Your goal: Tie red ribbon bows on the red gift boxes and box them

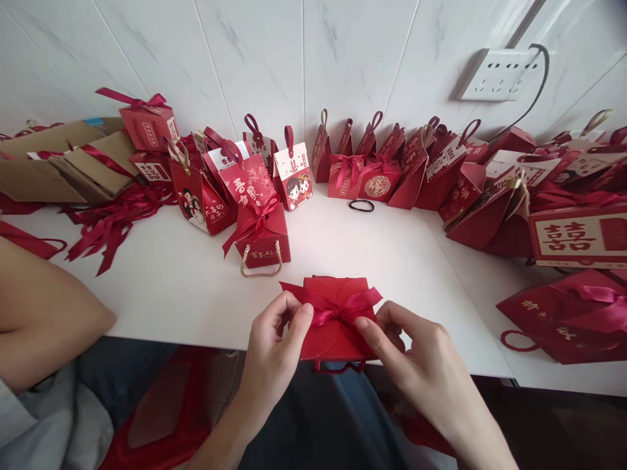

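Note:
A red gift box [337, 346] with a crimson ribbon bow [337, 307] across its top sits at the table's front edge, between my hands. My left hand [279, 349] pinches the bow's left side between thumb and fingers. On the other side, my right hand [421, 359] has its thumb on the bow's right loop, the fingers curled behind it. Red cord handles [337, 369] show at the box's front and back edges. Just behind stands another red box [264, 241] with a bow and a twisted gold cord handle.
Rows of red and white gift boxes [294, 176] line the wall. Loose crimson ribbons [115, 222] lie at left near flattened cardboard [39, 176]. A black hair tie [361, 206] rests on the white table [392, 248]. Another person's arm [49, 307] is at left; more boxes [573, 313] crowd the right.

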Action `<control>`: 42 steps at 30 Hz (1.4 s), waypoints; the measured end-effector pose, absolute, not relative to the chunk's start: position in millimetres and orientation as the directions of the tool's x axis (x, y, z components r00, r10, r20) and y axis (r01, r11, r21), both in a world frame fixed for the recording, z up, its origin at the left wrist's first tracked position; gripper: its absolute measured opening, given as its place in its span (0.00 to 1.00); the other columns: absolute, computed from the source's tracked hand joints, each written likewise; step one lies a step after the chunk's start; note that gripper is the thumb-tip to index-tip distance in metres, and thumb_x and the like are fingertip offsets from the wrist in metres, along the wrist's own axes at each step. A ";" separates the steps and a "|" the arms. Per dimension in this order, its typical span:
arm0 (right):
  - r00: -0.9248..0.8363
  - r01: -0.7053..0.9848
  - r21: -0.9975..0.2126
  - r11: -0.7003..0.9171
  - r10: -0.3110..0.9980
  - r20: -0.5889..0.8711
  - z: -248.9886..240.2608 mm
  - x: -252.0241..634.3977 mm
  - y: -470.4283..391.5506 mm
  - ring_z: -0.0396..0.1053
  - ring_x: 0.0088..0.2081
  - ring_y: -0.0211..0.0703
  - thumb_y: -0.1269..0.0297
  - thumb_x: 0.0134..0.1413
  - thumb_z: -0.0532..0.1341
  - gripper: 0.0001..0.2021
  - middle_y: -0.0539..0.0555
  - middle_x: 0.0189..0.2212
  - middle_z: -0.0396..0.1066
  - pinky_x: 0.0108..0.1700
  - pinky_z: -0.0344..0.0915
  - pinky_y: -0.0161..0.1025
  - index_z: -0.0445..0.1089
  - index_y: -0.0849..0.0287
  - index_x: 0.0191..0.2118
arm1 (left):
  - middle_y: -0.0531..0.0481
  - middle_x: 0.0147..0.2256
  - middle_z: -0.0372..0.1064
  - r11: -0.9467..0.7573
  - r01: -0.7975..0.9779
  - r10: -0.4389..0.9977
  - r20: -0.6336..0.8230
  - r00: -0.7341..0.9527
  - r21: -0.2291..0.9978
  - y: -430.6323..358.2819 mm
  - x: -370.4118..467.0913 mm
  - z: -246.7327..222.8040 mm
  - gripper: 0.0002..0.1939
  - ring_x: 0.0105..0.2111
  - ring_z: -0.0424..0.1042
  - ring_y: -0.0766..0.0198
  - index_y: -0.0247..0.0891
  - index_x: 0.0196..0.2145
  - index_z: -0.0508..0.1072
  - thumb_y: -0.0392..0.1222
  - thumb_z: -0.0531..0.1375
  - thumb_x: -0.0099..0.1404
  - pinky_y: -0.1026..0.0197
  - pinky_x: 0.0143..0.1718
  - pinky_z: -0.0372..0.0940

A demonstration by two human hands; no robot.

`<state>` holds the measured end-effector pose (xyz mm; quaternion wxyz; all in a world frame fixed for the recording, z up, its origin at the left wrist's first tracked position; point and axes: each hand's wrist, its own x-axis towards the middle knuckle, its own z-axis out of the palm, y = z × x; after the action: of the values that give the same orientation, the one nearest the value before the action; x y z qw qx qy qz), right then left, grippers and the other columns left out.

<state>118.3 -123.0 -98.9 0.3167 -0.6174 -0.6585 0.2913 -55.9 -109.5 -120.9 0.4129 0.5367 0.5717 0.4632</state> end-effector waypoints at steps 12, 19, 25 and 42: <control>-0.192 -0.144 -0.980 -0.141 0.975 -0.112 -130.3 128.4 -108.1 0.52 0.24 0.35 0.52 0.55 0.60 0.19 0.46 0.21 0.56 0.28 0.52 0.35 0.58 0.58 0.22 | 0.57 0.20 0.45 -0.075 0.122 0.994 0.085 -0.075 0.990 -109.5 -54.8 -134.0 0.17 0.20 0.47 0.69 0.40 0.21 0.52 0.44 0.52 0.65 0.66 0.21 0.51; -0.204 -0.250 -0.947 -0.203 0.967 -0.153 -143.6 131.5 -103.2 0.48 0.24 0.35 0.50 0.52 0.62 0.20 0.46 0.20 0.50 0.27 0.49 0.35 0.56 0.58 0.22 | 0.57 0.20 0.45 -0.079 0.038 0.994 0.081 -0.071 0.996 -107.7 -53.2 -139.5 0.17 0.21 0.46 0.69 0.40 0.22 0.52 0.44 0.52 0.66 0.65 0.21 0.50; -0.233 -0.400 -0.888 -0.229 0.962 -0.143 -143.1 130.1 -100.6 0.44 0.22 0.33 0.54 0.52 0.63 0.19 0.44 0.20 0.48 0.25 0.46 0.33 0.57 0.58 0.21 | 0.57 0.21 0.46 -0.088 0.014 0.993 0.089 -0.081 0.996 -108.5 -53.7 -142.0 0.17 0.21 0.47 0.69 0.40 0.22 0.52 0.44 0.52 0.67 0.64 0.22 0.49; -0.238 -0.476 -0.838 -0.266 0.957 -0.168 -155.3 130.3 -98.4 0.41 0.20 0.31 0.55 0.50 0.65 0.24 0.43 0.16 0.45 0.23 0.41 0.33 0.50 0.58 0.19 | 0.57 0.21 0.47 -0.149 0.023 0.979 0.151 -0.139 0.989 -109.6 -49.6 -152.6 0.16 0.22 0.49 0.69 0.39 0.23 0.54 0.44 0.52 0.67 0.66 0.23 0.51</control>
<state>130.3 -98.4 -155.3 0.5037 -0.3568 -0.3367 0.7111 -49.6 -109.6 -152.6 0.4214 0.5029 0.4980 0.5670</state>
